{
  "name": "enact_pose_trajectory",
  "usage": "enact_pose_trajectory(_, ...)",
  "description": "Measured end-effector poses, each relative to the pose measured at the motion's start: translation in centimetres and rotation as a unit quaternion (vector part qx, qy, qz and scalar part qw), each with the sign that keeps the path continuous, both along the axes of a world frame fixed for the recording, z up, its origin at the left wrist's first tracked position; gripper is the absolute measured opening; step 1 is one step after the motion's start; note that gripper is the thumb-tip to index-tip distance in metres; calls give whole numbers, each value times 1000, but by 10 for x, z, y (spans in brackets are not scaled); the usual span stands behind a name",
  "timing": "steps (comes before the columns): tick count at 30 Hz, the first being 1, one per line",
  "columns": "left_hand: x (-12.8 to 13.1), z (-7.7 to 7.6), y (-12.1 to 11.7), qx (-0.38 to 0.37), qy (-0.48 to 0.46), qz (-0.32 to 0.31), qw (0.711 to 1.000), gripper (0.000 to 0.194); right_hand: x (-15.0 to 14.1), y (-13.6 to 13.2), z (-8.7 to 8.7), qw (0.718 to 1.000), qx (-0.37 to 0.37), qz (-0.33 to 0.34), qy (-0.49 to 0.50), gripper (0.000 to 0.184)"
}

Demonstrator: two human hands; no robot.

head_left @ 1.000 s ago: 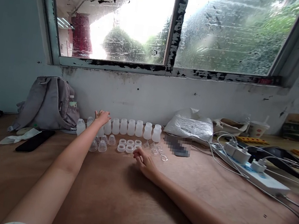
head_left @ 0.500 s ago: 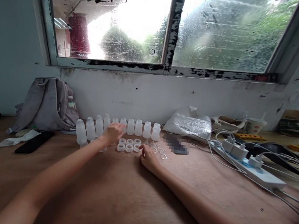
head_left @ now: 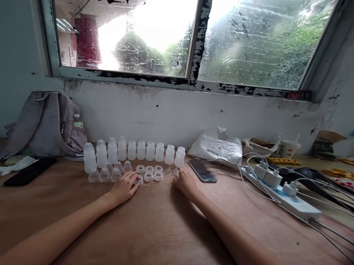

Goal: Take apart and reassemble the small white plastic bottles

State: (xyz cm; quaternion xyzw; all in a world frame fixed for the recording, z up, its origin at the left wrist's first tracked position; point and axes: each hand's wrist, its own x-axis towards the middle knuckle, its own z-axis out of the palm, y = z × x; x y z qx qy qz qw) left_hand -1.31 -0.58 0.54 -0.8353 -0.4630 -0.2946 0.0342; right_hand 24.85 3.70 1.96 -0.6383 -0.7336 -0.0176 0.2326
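Frosted baby bottles (head_left: 141, 150) stand in a row, the leftmost ones topped with clear caps. In front of them are two rows of white collar rings (head_left: 148, 177) and, to the left, several clear dome caps (head_left: 104, 175). My left hand (head_left: 124, 186) rests low on the table, fingers curled onto the nearest left collar ring (head_left: 139, 180). Beside the rings' right end, my right hand (head_left: 186, 183) has its fingers bent together at a clear bottle nipple (head_left: 176, 171); its fingertips are partly hidden. Another clear nipple (head_left: 168, 170) stands just left of it.
A grey backpack (head_left: 46, 123), a black phone-like slab (head_left: 29, 172) and white tissue (head_left: 9, 167) lie left. To the right are a phone (head_left: 203, 171), a silver bag (head_left: 218, 145) and a white power strip (head_left: 298, 205) with trailing cables. A window (head_left: 197, 34) is behind.
My left hand has come back from the bottle row down to the collar rings. My right hand has shifted from the rings' right edge to the clear nipples. The view has turned slightly.
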Motion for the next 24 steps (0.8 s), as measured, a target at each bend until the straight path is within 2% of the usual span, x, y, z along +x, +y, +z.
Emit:
enact_pose_trajectory(3,3,3,-5,-17,-9,-21,1000,16,1,2,-2,1000,-3,13,3,20)
enact_pose_trajectory(6,5,6,-10,4,-18,-28,999,19,-1,-1,2,999,15,34,13,14)
enact_pose_trajectory(8,6,8,-12,32,-30,-35,998,24,-8,-7,4,993,58,91,48,9)
enact_pose_trajectory(11,6,11,-16,65,-56,-60,994,28,-29,-25,3,962,99,222,127,7)
enact_pose_trajectory(14,4,13,-20,79,-61,-112,989,31,-54,-47,-5,929,44,331,159,2)
enact_pose_trajectory(15,4,14,-21,81,-59,-132,986,31,-60,-53,-7,922,31,352,156,6)
enact_pose_trajectory(19,2,12,-23,89,-40,-181,979,32,-66,-64,-8,916,1,354,190,34)
enact_pose_trajectory(24,2,13,-20,101,-11,-222,970,30,-56,-57,-6,885,-71,394,237,45)
